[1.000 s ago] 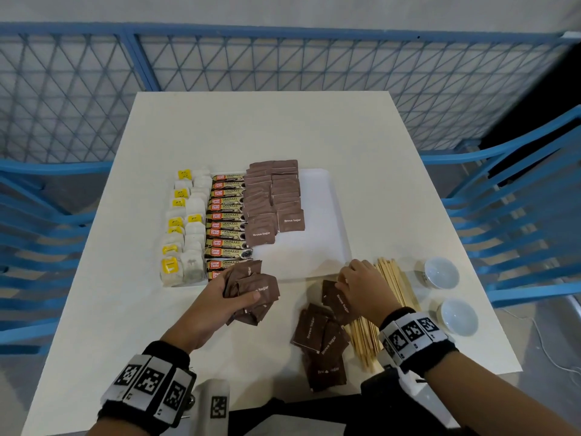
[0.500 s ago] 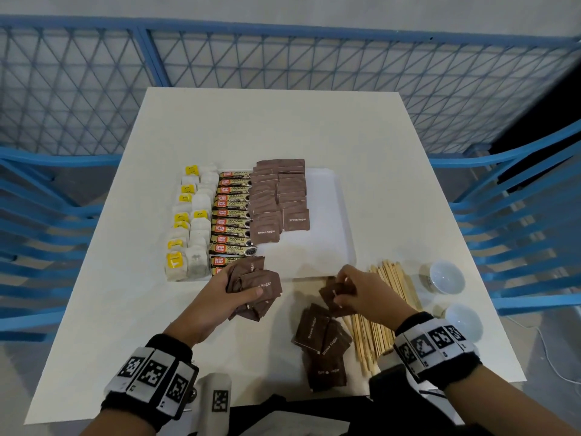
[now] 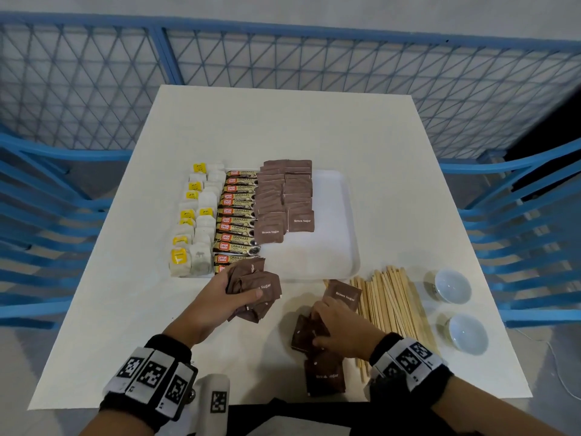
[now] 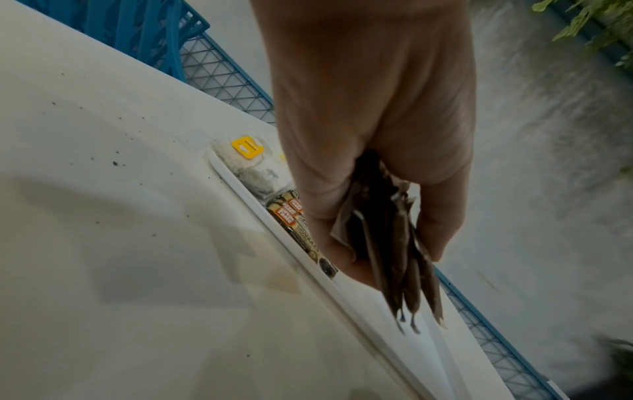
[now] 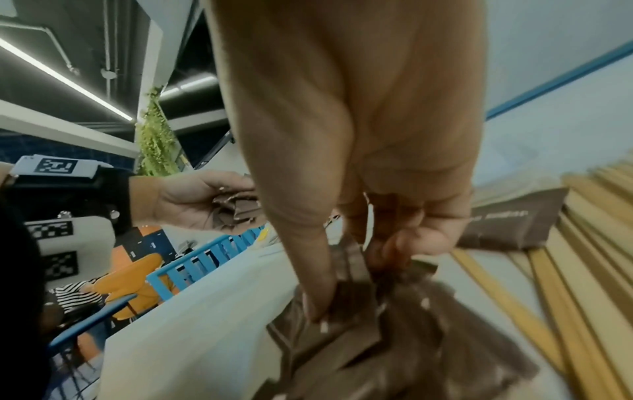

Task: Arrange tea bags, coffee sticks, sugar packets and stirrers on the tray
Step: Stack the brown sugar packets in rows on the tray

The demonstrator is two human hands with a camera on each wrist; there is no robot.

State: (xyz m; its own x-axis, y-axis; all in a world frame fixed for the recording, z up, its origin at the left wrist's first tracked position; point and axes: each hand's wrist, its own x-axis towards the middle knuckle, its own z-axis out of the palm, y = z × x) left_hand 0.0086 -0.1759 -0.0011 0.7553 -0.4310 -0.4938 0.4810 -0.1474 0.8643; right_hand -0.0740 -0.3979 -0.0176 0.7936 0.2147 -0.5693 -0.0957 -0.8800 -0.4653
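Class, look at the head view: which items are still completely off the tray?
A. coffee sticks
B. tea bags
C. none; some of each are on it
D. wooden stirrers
D: the wooden stirrers all lie in a pile on the table, just beyond the near right corner of the tray.

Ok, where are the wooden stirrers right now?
In the head view, the pile of pale wooden stirrers lies on the white table, right of the right hand and left of two small white bowls.

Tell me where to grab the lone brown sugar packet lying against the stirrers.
Pinch the lone sugar packet at its near-left edge, coming from the left: it lies flat, its right side rests on the stirrers, and its left side shows bare table.
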